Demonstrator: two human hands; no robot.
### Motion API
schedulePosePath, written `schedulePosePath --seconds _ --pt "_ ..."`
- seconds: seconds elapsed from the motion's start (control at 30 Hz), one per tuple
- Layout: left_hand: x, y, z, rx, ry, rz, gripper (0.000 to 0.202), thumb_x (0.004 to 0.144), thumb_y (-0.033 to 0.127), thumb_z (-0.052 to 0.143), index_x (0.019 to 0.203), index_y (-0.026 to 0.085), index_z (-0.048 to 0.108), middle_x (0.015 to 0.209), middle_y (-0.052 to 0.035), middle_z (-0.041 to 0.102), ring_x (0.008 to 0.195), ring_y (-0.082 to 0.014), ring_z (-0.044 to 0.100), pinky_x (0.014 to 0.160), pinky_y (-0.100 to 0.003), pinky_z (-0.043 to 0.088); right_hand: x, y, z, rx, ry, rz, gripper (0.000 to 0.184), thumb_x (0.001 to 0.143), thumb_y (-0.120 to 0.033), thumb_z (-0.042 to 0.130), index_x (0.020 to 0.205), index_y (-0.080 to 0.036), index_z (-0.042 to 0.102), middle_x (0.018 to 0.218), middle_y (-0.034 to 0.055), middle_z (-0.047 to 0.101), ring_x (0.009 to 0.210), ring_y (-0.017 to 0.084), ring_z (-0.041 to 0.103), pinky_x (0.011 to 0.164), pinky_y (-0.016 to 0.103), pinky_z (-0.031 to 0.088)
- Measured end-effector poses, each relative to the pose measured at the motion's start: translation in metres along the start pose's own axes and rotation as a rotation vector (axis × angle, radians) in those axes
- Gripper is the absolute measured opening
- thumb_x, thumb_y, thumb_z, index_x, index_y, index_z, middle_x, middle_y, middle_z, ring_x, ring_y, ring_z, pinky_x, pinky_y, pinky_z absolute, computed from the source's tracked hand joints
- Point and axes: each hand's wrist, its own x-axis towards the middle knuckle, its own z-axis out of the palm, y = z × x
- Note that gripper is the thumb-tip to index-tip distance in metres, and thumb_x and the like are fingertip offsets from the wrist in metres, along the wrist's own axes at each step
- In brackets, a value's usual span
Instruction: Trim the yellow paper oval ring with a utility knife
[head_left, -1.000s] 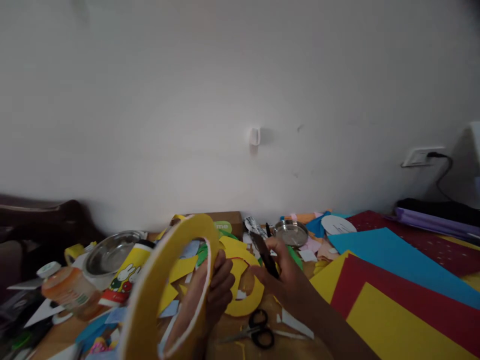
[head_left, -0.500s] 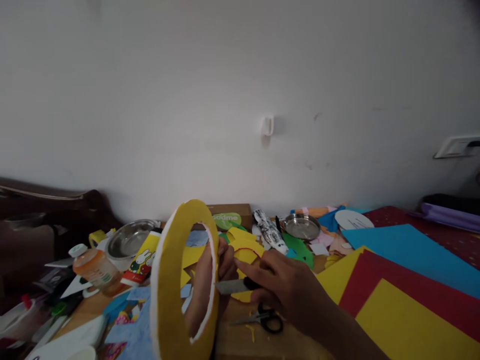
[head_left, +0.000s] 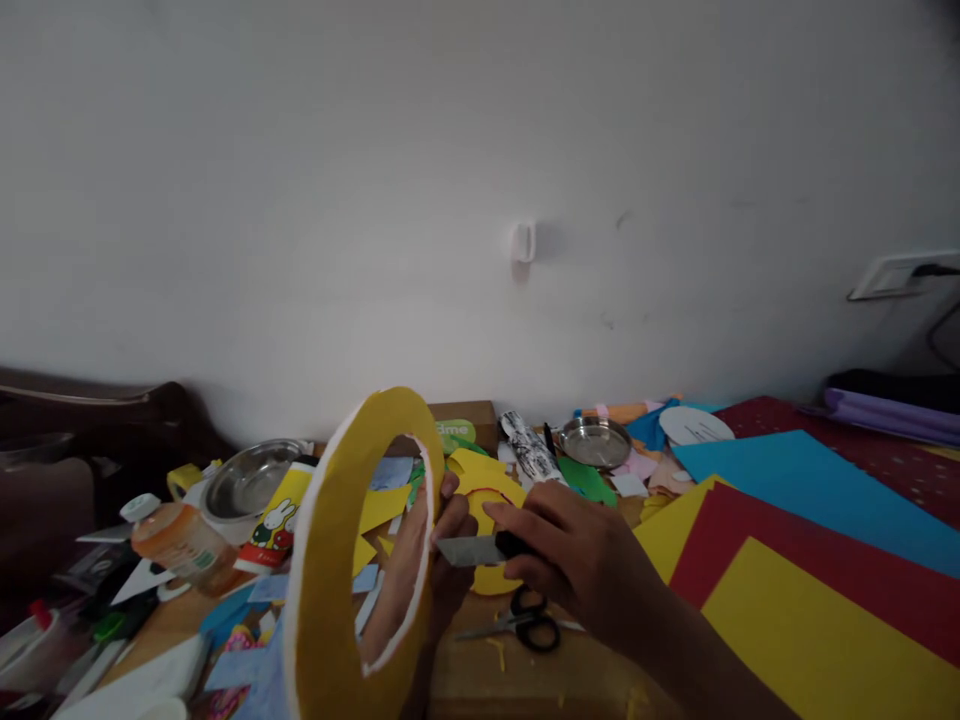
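My left hand (head_left: 442, 545) is closed on the rim of a yellow foam ring (head_left: 337, 560) with a white edge, held upright in front of me; my forearm shows through its hole. My right hand (head_left: 577, 560) grips a utility knife (head_left: 480, 548) with a black handle. Its grey blade points left and reaches the ring's inner edge beside my left fingers.
Black-handled scissors (head_left: 525, 625) lie on the wooden table under my right hand. Yellow, red and blue sheets (head_left: 810, 560) cover the right side. At the left stand a steel bowl (head_left: 244, 480), a yellow glue tube (head_left: 274, 520) and an orange bottle (head_left: 184, 545). Paper scraps lie about.
A second ago my right hand held the knife upright, away from the ring. It has since turned the blade leftward and brought it to the ring's inner edge. The ring stands more upright.
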Motion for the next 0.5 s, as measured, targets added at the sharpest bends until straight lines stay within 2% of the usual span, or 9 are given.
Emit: schedulePosePath --seconds 0.13,0.27,0.4,0.5 --pt "0.0022 -0.0014 0.0004 -0.062 -0.006 0.006 0.024 0.088 0.029 0.067 0.074 0.022 0.048 0.058 0.0064 0.033 0.047 -0.0071 0.027 0.041 -0.017 0.032 0.0019 0.0015 -0.0003 -0.057 -0.024 -0.02 0.041 0.103 -0.05 0.043 0.119 -0.021 0.067 0.084 0.0058 0.063 0.072 0.02 0.061 0.06 0.03 0.047" --pt "0.0041 -0.0005 0.0026 -0.12 -0.016 0.011 0.018 0.093 0.026 0.06 0.079 0.021 0.049 0.061 0.0073 0.033 0.045 -0.006 0.024 0.038 -0.014 0.028 0.0034 0.0041 0.0001 -0.125 -0.026 -0.032 0.039 0.1 -0.051 0.051 0.12 -0.021 0.068 0.084 0.0055 0.063 0.073 0.021 0.06 0.061 0.032 0.046" --pt "0.0045 -0.0006 0.0052 -0.157 -0.053 -0.004 0.018 0.095 0.023 0.057 0.08 0.02 0.047 0.066 0.0075 0.035 0.043 -0.003 0.024 0.038 -0.011 0.028 0.0032 0.0018 0.0 -0.138 -0.027 -0.034 0.041 0.099 -0.053 0.051 0.114 -0.02 0.07 0.084 0.0062 0.065 0.075 0.021 0.061 0.062 0.032 0.046" --pt "0.0066 -0.0036 0.0054 -0.156 -0.069 0.014 0.021 0.092 0.026 0.062 0.08 0.021 0.045 0.066 0.008 0.033 0.044 -0.003 0.026 0.039 -0.011 0.031 0.0029 -0.0014 0.0018 -0.161 -0.029 -0.018 0.044 0.099 -0.057 0.047 0.11 -0.021 0.071 0.081 0.0051 0.064 0.074 0.02 0.06 0.062 0.032 0.044"
